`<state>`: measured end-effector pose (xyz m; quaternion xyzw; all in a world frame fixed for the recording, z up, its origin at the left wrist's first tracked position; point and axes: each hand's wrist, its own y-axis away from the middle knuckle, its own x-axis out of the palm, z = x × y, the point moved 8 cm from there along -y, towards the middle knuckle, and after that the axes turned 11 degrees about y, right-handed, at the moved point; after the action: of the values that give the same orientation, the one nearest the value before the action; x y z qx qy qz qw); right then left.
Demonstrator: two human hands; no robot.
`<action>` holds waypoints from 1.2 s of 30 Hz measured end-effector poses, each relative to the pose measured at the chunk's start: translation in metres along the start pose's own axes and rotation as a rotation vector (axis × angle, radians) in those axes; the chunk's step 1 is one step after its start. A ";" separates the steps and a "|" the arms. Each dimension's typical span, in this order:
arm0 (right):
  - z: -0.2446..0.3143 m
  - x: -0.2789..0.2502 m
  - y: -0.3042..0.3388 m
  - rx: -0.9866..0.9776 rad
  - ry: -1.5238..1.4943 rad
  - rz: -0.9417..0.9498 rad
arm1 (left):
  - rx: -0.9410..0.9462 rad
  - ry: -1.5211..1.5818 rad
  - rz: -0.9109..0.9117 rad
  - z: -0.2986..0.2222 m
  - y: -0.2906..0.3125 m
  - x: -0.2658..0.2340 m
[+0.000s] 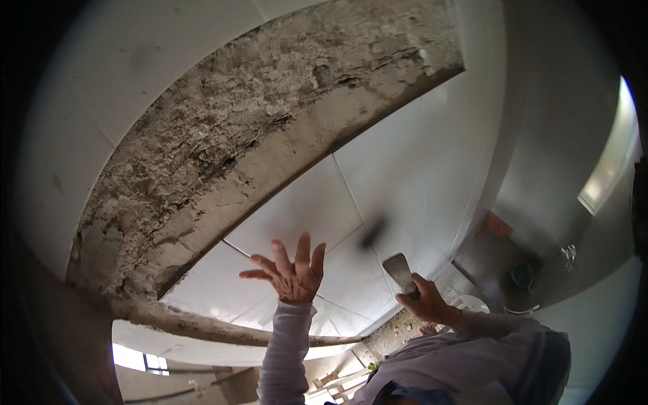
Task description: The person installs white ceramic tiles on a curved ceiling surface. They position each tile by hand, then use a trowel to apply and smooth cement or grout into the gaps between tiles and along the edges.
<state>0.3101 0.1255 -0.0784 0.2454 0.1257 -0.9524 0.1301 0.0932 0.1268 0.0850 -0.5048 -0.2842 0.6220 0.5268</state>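
Observation:
My left hand [294,275] is raised in front of white tiles [304,196], palm side hidden, its fingers spread with nothing in them. To its right, my right hand [428,304] grips a putty knife [399,272] by the handle, its wide flat blade pointing up and away from me. Beyond both hands, a long band of rough, crumbly mortar [216,128] runs diagonally across the tiled surface, bordered by a smoother beige strip. Neither hand touches the band. A dark blurred spot [373,233] shows against the tiles between the hands; I cannot tell what it is.
A white bucket-like container [470,304] stands beyond my right forearm. Farther right are an orange-brown block [498,225] and a dark round object [522,275]. A bright opening [611,155] shows at the right rim, a window [140,358] at lower left.

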 end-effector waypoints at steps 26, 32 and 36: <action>-0.177 0.310 0.093 -0.711 0.755 1.551 | -2.342 0.662 1.261 -0.427 0.523 -0.167; -0.214 0.439 0.195 -0.685 0.602 1.866 | -2.510 0.578 1.281 -0.487 0.541 -0.145; -0.237 0.498 0.285 -1.037 0.811 2.004 | -2.643 0.456 1.219 -0.463 0.549 -0.129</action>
<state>0.0803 -0.1616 -0.5778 0.4347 0.2793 -0.1169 0.8481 0.3120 -0.2325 -0.5111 -0.7325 -0.2939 -0.0539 -0.6116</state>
